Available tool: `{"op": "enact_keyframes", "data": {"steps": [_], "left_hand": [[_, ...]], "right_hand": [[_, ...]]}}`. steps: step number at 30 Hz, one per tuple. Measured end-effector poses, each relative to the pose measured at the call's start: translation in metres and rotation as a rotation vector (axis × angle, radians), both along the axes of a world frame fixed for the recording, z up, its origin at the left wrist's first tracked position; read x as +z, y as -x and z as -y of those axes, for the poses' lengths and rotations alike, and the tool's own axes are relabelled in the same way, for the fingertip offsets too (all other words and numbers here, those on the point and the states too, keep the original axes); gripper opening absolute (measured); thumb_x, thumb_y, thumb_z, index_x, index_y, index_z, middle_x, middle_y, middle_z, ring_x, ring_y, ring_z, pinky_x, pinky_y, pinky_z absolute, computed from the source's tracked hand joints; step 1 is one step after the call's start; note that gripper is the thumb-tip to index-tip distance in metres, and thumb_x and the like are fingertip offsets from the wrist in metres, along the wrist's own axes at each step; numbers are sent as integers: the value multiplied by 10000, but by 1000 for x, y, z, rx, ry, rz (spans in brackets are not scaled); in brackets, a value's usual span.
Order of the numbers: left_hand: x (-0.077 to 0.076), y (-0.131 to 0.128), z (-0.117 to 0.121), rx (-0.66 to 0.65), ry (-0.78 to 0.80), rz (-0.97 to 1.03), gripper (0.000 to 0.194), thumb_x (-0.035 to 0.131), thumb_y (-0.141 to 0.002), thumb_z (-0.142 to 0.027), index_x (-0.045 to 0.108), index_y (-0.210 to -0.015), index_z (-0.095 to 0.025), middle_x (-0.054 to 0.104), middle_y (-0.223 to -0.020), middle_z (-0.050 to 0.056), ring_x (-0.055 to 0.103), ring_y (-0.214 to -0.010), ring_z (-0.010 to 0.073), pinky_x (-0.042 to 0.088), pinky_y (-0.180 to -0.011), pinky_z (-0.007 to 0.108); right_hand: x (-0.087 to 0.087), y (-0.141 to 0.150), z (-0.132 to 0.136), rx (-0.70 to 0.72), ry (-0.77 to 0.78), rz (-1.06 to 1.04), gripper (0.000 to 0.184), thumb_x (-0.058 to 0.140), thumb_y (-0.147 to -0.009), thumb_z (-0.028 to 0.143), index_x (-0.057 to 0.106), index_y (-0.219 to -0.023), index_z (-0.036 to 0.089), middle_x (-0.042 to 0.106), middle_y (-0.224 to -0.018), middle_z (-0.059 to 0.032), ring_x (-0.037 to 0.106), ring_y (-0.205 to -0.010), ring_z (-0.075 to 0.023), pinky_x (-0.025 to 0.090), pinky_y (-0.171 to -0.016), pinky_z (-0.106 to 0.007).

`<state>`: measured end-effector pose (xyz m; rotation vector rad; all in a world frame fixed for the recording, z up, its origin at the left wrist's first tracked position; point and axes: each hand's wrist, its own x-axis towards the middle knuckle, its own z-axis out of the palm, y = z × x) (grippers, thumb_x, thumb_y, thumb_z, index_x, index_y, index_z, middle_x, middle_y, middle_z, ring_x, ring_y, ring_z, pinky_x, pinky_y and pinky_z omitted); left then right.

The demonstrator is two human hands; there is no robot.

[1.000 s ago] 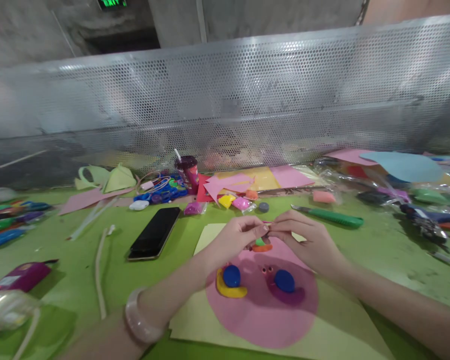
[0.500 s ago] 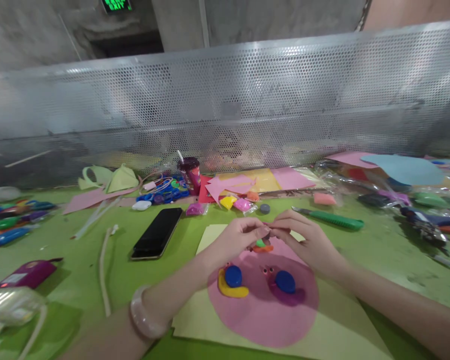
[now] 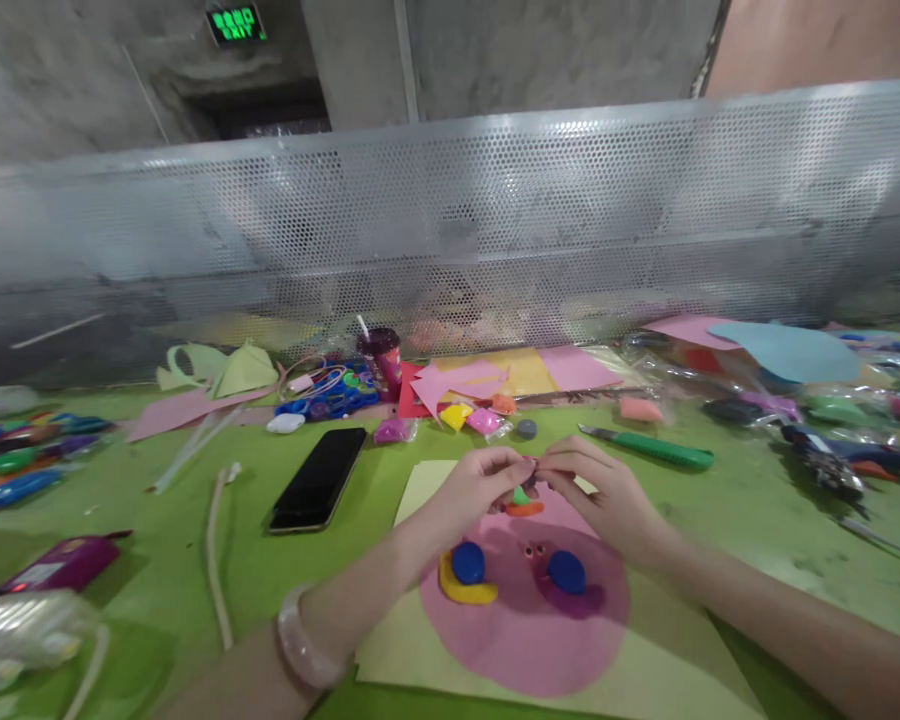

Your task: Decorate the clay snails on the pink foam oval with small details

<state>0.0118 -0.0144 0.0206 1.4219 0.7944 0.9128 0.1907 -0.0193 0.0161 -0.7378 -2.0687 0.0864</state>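
My left hand [image 3: 491, 478] and my right hand [image 3: 596, 487] meet above the top of a pink paper circle [image 3: 525, 655]. Their fingertips pinch together around something too small to make out. Just below the fingers lies an orange and green clay piece [image 3: 523, 508], partly covered. On the circle, a yellow clay snail [image 3: 469, 592] with a blue round shell sits at left. To its right is a purple clay snail [image 3: 574, 598], also with a blue shell and with small eyes. The circle rests on pale yellow paper [image 3: 390, 650].
A black phone [image 3: 319, 480] lies left of the paper. Beyond my right hand is a green utility knife [image 3: 656, 448]. Bagged clay [image 3: 487, 422], a lidded cup [image 3: 382, 365] and coloured paper [image 3: 495, 375] line the back, before a perforated metal screen [image 3: 450, 230].
The view has tilted up slightly, so the scene sits a little lower. My hands stay together at the top of the circle, with only slight finger movement.
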Motion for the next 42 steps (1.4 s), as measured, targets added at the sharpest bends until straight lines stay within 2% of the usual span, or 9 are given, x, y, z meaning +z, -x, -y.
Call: {"op": "enact_keyframes", "data": {"steps": [4, 9, 15, 20, 27, 36, 42], "left_hand": [[3, 0, 1, 15, 12, 13, 323, 627, -741, -459, 548, -653, -158, 426, -530, -40, 322, -463, 68, 224, -448, 209], [1, 0, -1, 41, 42, 19, 375, 645, -705, -513, 538, -657, -157, 406, -507, -50, 300, -454, 64, 207, -439, 208], [-1, -1, -2, 35, 22, 23, 348, 636, -717, -492, 545, -693, -157, 415, -530, -53, 314, -462, 63, 217, -438, 203], [0, -2, -2, 42, 28, 19, 313, 629, -725, -453, 530, -692, -157, 412, -531, -58, 307, -453, 57, 211, -430, 198], [-3, -2, -3, 83, 39, 3, 305, 629, -722, -444, 532, -733, -156, 437, -559, -55, 319, -458, 52, 221, -424, 182], [-4, 0, -4, 82, 34, -3, 321, 617, -741, -463, 523, -735, -157, 457, -587, -48, 315, -463, 49, 231, -430, 179], [-4, 1, -3, 69, 28, -13, 321, 609, -749, -471, 533, -738, -159, 428, -560, -56, 313, -459, 55, 224, -440, 191]], "right_hand": [[2, 2, -1, -20, 1, -20, 143, 495, -870, 208, 636, -851, 211, 633, -803, -42, 616, -730, -142, 525, -622, -260], [4, 3, 0, -19, 8, -47, 146, 503, -869, 219, 649, -859, 222, 636, -807, -36, 622, -722, -139, 534, -641, -267], [2, 4, 1, -11, 64, -63, 138, 500, -867, 174, 632, -865, 214, 631, -814, -36, 615, -748, -137, 525, -658, -261], [0, 5, 1, -24, 112, -60, 130, 491, -869, 177, 613, -862, 219, 625, -822, -39, 612, -746, -142, 520, -626, -256], [-3, 6, -1, -36, 149, -91, 116, 488, -845, 153, 594, -865, 194, 599, -815, -38, 580, -632, -110, 471, -520, -222], [-5, 6, -3, -51, 192, -110, 51, 514, -832, 217, 556, -810, 197, 552, -754, -19, 540, -601, -105, 461, -516, -226], [-5, 5, -3, -52, 193, -78, 53, 500, -827, 193, 552, -822, 201, 550, -770, -15, 530, -605, -101, 454, -525, -227]]}}
